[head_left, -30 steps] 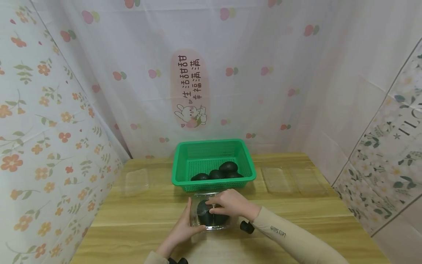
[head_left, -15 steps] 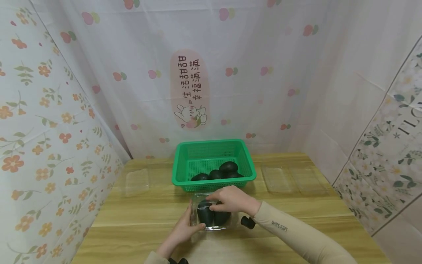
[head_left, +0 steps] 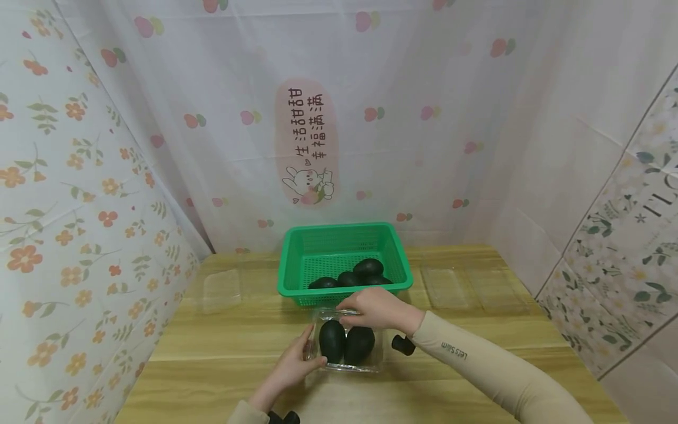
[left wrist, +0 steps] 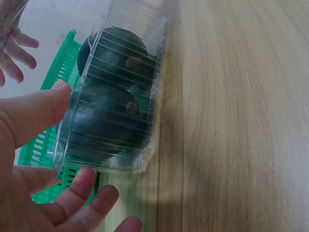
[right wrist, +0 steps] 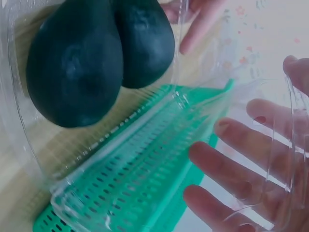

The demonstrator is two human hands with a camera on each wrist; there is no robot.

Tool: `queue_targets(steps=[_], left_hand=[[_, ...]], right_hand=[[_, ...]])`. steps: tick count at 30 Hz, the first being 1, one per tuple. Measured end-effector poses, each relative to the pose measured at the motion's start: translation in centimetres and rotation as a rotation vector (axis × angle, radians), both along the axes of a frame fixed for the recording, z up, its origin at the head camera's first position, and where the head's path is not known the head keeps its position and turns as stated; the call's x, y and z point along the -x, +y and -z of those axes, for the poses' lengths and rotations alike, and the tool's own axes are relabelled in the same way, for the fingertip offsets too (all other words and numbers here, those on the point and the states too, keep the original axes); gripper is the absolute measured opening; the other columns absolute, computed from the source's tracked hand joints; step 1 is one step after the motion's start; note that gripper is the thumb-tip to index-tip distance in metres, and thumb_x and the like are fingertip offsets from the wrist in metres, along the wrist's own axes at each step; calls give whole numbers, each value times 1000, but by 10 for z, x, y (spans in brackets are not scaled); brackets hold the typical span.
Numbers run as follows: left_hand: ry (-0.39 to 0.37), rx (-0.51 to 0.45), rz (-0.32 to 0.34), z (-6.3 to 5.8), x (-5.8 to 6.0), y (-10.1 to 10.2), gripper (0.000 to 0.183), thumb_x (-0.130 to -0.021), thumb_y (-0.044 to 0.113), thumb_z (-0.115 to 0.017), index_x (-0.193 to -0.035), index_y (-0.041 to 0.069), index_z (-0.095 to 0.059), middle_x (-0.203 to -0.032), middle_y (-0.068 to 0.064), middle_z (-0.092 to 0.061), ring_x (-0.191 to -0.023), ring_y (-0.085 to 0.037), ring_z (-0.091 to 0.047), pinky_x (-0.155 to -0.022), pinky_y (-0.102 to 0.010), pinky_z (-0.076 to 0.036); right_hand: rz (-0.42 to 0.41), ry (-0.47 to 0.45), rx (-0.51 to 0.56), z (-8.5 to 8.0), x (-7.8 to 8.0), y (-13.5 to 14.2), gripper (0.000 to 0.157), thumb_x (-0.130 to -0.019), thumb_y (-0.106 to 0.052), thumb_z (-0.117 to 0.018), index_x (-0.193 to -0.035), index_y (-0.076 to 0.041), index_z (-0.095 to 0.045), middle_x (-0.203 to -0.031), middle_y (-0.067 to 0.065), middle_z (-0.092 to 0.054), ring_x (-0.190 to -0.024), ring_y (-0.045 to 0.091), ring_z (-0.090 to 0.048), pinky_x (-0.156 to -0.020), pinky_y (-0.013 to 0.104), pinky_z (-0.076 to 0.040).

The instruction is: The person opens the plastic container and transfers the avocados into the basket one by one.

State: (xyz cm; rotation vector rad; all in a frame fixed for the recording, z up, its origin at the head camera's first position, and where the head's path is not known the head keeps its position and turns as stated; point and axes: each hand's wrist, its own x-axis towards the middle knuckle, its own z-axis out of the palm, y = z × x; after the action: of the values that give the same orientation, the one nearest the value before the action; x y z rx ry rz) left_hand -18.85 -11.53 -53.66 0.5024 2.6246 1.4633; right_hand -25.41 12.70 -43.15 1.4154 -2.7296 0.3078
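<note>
Two dark green avocados [head_left: 332,341] lie side by side in a clear plastic box [head_left: 355,368] on the wooden table. My left hand [head_left: 293,362] holds the box at its left side, thumb [left wrist: 46,108] over the rim and the other fingers low along the outside. At the far side, my right hand [head_left: 384,312] holds the box's clear lid [right wrist: 145,193], which stands raised and tilted back. Its fingers [right wrist: 246,128] show through the plastic in the right wrist view. The avocados' stem ends show through the box wall in the left wrist view.
Right behind the box stands a green slotted basket [head_left: 288,259] with several avocados [head_left: 368,268] in it. One clear plastic container [head_left: 221,291] lies at the left; two more clear pieces [head_left: 447,288] lie at the right. A printed curtain [head_left: 424,147] hangs behind the table.
My right hand has moved back and slightly right with the lid, and more of both avocados shows. The left hand stays at the box's left side; the box has shifted slightly right.
</note>
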Motion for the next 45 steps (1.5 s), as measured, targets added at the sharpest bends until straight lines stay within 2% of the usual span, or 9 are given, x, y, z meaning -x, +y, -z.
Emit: queue_targets(steps=[4, 10, 20, 24, 27, 30, 34, 39, 45], left_hand=[[-1, 21, -6, 0, 1, 0, 84, -81, 21, -78, -144, -10, -33, -105, -18, -55, -98, -31, -53, -86, -52, -46], [-16, 17, -9, -2, 3, -2, 80, -82, 18, -77, -143, -12, -34, -84, -5, -47, -78, -19, -43, -69, -32, -41], [-38, -44, 2, -3, 3, -4, 74, -85, 8, -72, -142, -15, -31, -86, -8, -44, -77, -19, -41, -63, -25, -39], [-58, -94, -5, -2, 5, -6, 71, -85, 4, -70, -142, -15, -32, -91, -12, -47, -81, -19, -46, -65, -24, -45], [-107, -165, -13, -1, 6, -7, 71, -85, 0, -69, -142, -16, -30, -95, -16, -46, -78, -18, -49, -64, -26, -52], [-185, -265, -8, -1, 6, -7, 71, -86, -6, -65, -143, -17, -25, -97, -19, -42, -75, -21, -57, -65, -33, -58], [-255, -366, 12, -2, 6, -6, 70, -86, -12, -60, -144, -18, -20, -97, -20, -39, -73, -30, -64, -68, -43, -59], [-263, -372, 21, -3, 7, -7, 69, -86, -13, -58, -144, -18, -19, -95, -20, -41, -72, -29, -64, -68, -43, -59], [-269, -362, 34, -5, 7, -9, 68, -87, -13, -58, -144, -17, -21, -95, -18, -40, -72, -24, -64, -67, -43, -59]], right_hand=[[16, 1, 12, -4, 2, 3, 32, -96, -39, -59, -115, -16, -72, -107, -4, -71, -85, 4, -66, -72, 24, -54], [44, 17, 32, -7, 6, 6, 30, -96, -38, -60, -113, -17, -73, -102, -6, -71, -82, 2, -65, -71, 24, -55], [56, 0, 89, -11, 8, 13, 31, -98, -34, -57, -112, -12, -72, -100, -4, -71, -81, 4, -65, -71, 26, -55], [80, -26, 97, -13, 9, 16, 30, -98, -35, -57, -112, -13, -72, -101, -5, -71, -83, 5, -65, -73, 27, -54], [92, -44, 96, -14, 9, 17, 30, -98, -35, -57, -113, -13, -71, -101, -5, -71, -84, 5, -65, -74, 28, -54], [93, -46, 93, -14, 9, 18, 29, -98, -34, -58, -112, -12, -71, -100, -5, -71, -83, 5, -64, -73, 28, -54], [101, -43, 90, -13, 9, 19, 27, -98, -35, -57, -108, -15, -71, -94, -8, -69, -77, 2, -61, -69, 26, -52], [112, -57, 94, -14, 8, 20, 22, -98, -36, -56, -100, -18, -70, -80, -14, -63, -64, 0, -51, -60, 24, -46], [133, -88, 113, -15, 7, 23, 24, -98, -35, -56, -102, -16, -70, -85, -12, -65, -69, -1, -54, -64, 24, -49]])
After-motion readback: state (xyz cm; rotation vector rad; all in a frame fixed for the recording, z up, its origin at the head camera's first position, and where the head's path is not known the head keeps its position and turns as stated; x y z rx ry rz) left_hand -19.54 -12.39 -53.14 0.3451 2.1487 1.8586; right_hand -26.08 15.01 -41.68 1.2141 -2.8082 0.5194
